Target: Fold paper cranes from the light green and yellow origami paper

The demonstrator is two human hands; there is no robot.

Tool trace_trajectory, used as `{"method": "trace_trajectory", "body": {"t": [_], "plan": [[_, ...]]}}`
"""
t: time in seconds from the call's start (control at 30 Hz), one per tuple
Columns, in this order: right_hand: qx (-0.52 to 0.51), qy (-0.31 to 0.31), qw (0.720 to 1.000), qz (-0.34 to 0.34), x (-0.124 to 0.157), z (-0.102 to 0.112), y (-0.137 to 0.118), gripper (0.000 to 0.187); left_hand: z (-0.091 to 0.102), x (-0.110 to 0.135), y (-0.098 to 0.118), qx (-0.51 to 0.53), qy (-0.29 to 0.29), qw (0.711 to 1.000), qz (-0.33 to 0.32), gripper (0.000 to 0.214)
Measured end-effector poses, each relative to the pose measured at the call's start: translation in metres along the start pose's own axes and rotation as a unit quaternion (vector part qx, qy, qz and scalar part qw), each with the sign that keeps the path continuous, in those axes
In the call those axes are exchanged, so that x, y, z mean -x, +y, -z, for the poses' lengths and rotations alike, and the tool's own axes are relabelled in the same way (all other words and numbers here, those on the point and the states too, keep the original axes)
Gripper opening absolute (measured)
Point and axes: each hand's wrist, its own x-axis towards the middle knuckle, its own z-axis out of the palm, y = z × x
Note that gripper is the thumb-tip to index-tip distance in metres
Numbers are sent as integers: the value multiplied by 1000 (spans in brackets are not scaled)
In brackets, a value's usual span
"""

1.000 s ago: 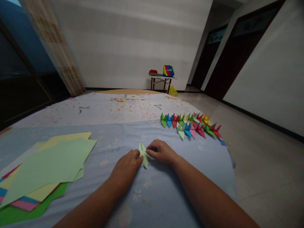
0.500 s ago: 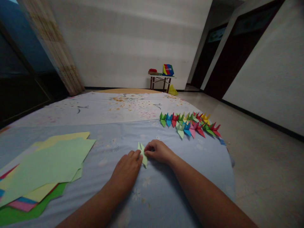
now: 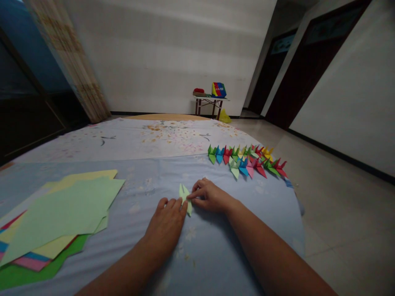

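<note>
Lying flat on the blue sheet [image 3: 216, 255] near its middle, just fwd of both hands, the folded green piece [image 3: 184, 198] is small and narrow w/ two pointed tips aimed away from the person. Left hand [image 3: 166, 224] is spread flat, fingers extended and close together, tips pressing the piece's left edge down, not gripping it. Right hand [image 3: 210, 196] has thumb & forefinger pinched together on the piece's right edge; the other fingers curl loosely beside it. Main risk, imo: the sheet is soft cloth w/ no hard backing, so pressure from the left fingertips could sink in and give a mushy or crooked crease. The piece is tiny vs. the fingers, so if the pinch pulls while the left tips press, a flap could slip off line or the thin tips could bend or tear. Loose paper stack [image 3: 58, 213] lies well apart to the left, fanned and overlapping; a sweeping forearm could scatter it. Row of folded figures [image 3: 247, 160] stands near, right & fwd, close to the sheet's edge by the floor [image 3: 339, 197]; a tug on the cloth could tip them or knock some off. Floral cloth [image 3: 148, 139] and small table [image 3: 210, 105] are far beyond, no concern.
</note>
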Motion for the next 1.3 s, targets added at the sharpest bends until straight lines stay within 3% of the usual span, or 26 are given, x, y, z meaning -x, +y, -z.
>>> {"method": "trace_trajectory", "body": {"t": [0.33, 0.5, 0.7, 1.03, 1.3], "plan": [[-5, -18, 1000, -12, -1, 2, -5, 22, 2, -1, -7, 27, 43, 999, 10, 38], [20, -38, 998, -39, -1, 7, -10, 21, -2, 0, -15, 19, 32, 999, 11, 43], [58, -50, 995, -58, -2, 12, -14, 20, -8, 6, -8, 1, 17, 1000, 8, 49], [60, -35, 997, -16, 1, 11, -17, 27, -14, 5, -10, 15, 32, 999, 9, 56], [67, -72, 994, -49, 3, 15, -14, 23, -8, 7, -17, 50, -17, 999, -6, 59]]}}
